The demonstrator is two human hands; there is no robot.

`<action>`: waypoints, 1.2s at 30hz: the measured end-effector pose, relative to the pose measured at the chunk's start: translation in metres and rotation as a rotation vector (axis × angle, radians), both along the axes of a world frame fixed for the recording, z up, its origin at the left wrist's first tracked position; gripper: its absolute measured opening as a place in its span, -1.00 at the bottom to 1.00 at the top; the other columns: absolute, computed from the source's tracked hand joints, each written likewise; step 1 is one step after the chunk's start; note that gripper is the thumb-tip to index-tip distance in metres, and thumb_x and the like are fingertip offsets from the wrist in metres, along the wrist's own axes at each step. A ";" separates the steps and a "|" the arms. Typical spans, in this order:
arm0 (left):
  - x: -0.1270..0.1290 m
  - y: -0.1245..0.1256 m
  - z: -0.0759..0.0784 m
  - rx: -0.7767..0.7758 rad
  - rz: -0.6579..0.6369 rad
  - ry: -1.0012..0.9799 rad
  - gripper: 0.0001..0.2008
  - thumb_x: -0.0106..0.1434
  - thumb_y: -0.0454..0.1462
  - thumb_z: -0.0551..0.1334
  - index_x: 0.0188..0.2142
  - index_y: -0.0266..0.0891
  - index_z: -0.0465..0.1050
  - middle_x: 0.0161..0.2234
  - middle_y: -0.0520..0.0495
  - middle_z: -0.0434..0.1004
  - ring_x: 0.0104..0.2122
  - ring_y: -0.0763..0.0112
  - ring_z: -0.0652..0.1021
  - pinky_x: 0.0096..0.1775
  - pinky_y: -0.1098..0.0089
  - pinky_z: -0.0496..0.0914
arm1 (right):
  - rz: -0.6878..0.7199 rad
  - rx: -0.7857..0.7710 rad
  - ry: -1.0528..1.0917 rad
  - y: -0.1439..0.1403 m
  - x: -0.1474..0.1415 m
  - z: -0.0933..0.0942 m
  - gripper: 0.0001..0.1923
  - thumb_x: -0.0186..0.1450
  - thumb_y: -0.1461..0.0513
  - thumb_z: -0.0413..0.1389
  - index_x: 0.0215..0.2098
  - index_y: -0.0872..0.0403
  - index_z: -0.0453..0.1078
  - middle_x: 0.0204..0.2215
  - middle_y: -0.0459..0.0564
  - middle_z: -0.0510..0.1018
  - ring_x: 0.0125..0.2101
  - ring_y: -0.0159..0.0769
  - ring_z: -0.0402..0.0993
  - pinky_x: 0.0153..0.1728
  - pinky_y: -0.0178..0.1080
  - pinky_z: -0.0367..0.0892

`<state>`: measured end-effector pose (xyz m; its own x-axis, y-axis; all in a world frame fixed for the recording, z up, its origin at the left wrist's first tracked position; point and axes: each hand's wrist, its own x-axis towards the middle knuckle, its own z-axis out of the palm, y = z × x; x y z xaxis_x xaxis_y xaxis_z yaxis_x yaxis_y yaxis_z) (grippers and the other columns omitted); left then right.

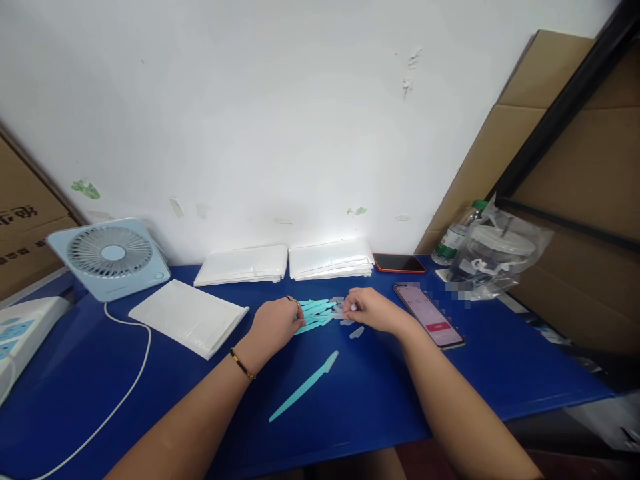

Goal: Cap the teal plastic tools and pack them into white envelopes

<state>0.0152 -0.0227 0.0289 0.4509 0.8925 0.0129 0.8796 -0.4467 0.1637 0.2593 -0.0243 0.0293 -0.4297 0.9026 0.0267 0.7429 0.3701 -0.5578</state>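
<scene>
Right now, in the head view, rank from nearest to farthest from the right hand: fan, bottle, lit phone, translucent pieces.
From the right hand:
1. Translucent pieces, mostly its left.
2. Lit phone, to its right.
3. Bottle, back right.
4. Fan, far left.

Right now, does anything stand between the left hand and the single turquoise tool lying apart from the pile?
Nothing visible does; only blue tabletop separates the left hand from that lone turquoise tool.

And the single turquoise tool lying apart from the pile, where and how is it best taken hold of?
Probably the middle of the long handle, from the near side: the turquoise tool lies separate, handle toward the wearer, paler end pointing away.
</scene>
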 end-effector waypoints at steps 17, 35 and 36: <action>0.016 -0.034 0.007 -0.169 -0.168 -0.035 -0.88 0.15 -0.23 0.15 -0.40 -0.13 0.47 -0.36 0.03 0.50 -0.40 0.41 0.47 -0.43 0.44 0.22 | 0.426 -0.118 -0.023 -0.013 -0.022 0.005 -0.81 0.19 0.13 0.17 -0.35 0.09 0.51 -0.49 -0.10 0.46 -0.48 -0.42 0.31 -0.48 -0.38 0.15; 0.000 -0.015 0.011 -0.126 -0.073 -0.177 -0.78 0.12 -0.08 0.22 -0.30 -0.13 0.45 -0.31 0.01 0.47 -0.35 0.35 0.48 -0.36 0.42 0.25 | -0.348 0.049 -0.552 0.090 0.135 0.035 -0.25 -0.15 0.37 0.25 0.05 0.11 0.31 -0.07 0.17 0.40 -0.14 -0.05 0.37 -0.25 -0.21 0.31; -0.001 -0.014 0.012 -0.125 -0.067 -0.181 -0.78 0.13 -0.08 0.21 -0.30 -0.13 0.45 -0.31 0.01 0.46 -0.35 0.35 0.48 -0.36 0.41 0.24 | -0.365 0.007 -0.625 0.101 0.142 0.033 -0.17 -0.20 0.40 0.25 0.09 0.12 0.28 -0.04 0.20 0.37 -0.11 0.00 0.36 -0.26 -0.20 0.32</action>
